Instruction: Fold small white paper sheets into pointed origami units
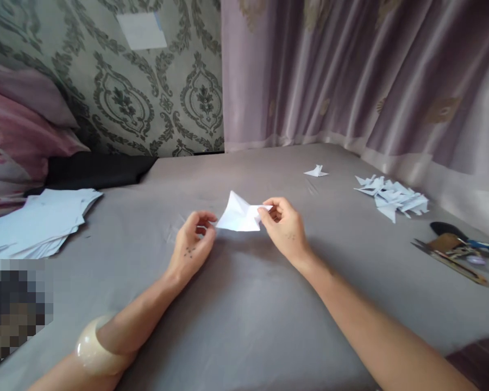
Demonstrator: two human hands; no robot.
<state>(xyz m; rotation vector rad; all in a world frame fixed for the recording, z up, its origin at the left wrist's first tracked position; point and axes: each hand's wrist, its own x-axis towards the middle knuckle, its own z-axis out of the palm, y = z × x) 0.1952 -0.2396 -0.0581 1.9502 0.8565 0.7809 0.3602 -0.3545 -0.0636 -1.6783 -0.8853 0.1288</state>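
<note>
A folded white paper (239,214) with a raised pointed peak is held up between my hands, just above the grey sheet. My right hand (285,228) pinches its right tip between thumb and fingers. At the paper's left corner, my left hand (193,239) has its fingers curled and its thumb close against them, apparently gripping the corner; the exact contact is hard to see. A pale bangle (101,347) circles my left forearm.
White paper sheets (44,220) lie stacked at left, near a black cloth (101,169). One small folded paper piece (317,171) sits farther back. Rightward are a heap of folded papers (393,195), blue-handled scissors (478,244) and a pointed tool (456,266). Curtains (309,81) hang behind.
</note>
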